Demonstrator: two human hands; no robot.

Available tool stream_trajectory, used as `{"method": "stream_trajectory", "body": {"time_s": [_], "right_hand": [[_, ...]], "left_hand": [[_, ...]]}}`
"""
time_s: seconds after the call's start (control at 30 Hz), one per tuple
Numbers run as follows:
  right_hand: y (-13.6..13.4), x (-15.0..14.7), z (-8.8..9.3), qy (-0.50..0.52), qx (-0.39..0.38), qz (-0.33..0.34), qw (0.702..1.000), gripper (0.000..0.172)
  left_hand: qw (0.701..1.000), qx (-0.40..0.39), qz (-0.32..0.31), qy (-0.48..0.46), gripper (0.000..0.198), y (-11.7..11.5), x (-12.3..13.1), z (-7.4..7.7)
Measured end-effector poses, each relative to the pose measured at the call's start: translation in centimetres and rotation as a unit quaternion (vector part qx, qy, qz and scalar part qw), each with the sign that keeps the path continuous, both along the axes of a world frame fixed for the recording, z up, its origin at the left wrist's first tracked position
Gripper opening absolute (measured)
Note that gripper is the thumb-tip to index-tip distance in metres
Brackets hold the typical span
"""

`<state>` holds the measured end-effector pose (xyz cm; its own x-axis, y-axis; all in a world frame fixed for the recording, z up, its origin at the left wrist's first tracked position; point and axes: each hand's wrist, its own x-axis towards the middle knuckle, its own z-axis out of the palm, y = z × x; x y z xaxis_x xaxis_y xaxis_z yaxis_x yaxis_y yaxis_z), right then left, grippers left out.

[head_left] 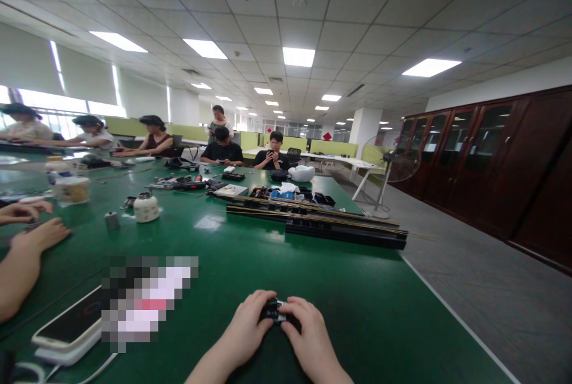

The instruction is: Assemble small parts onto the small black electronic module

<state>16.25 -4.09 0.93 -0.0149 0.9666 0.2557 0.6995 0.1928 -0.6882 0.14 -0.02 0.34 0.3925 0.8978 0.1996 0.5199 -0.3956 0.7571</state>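
The left hand [251,321] and right hand [306,325] partly hide the small dark part [270,311] between them, and left of both, pixelation [149,297] covers one end of the phone [74,317].

A single view looks out from the person's head, over the near part of the green counter [357,288]. It faces forward across the room with a slight downward tilt, so the ceiling [304,20] fills much of the upper part. Coverage is wide, taking in window blinds [143,98] at the left and dark wooden cabinets [491,163] at the right. Nearest the lens, low and about central, are the wearer's left hand [250,318] and right hand [306,318], seen from above and behind; the pedestal fan [388,157] stands well beyond.
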Motion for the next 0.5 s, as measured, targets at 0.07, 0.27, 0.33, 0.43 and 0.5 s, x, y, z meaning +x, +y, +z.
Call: {"method": "stream_trajectory", "body": {"time_s": [0.07,0.27,0.33,0.43,0.5], "right_hand": [[0.07,0.01,-0.08,-0.003,-0.004,-0.002,1.000,0.025],[0.05,0.15,-0.24,0.010,-0.002,0.003,1.000,0.031],[0.05,0.27,-0.31,0.037,0.009,0.014,0.999,0.036],[0.12,0.41,-0.50,0.088,0.022,0.020,0.996,0.044],[0.18,0.46,-0.68,0.114,0.023,0.021,0.993,0.046]], "left_hand": [[1.000,0.005,-0.003,0.003,0.043,0.01,0.02,-0.02],[1.000,-0.004,-0.001,0.020,0.046,-0.09,-0.01,0.19],[1.000,-0.013,0.001,0.012,0.045,-0.16,-0.07,0.24],[0.999,-0.028,0.001,-0.025,0.044,-0.20,-0.16,0.15],[0.997,-0.045,-0.008,-0.065,0.045,-0.15,-0.14,0.01]]}}
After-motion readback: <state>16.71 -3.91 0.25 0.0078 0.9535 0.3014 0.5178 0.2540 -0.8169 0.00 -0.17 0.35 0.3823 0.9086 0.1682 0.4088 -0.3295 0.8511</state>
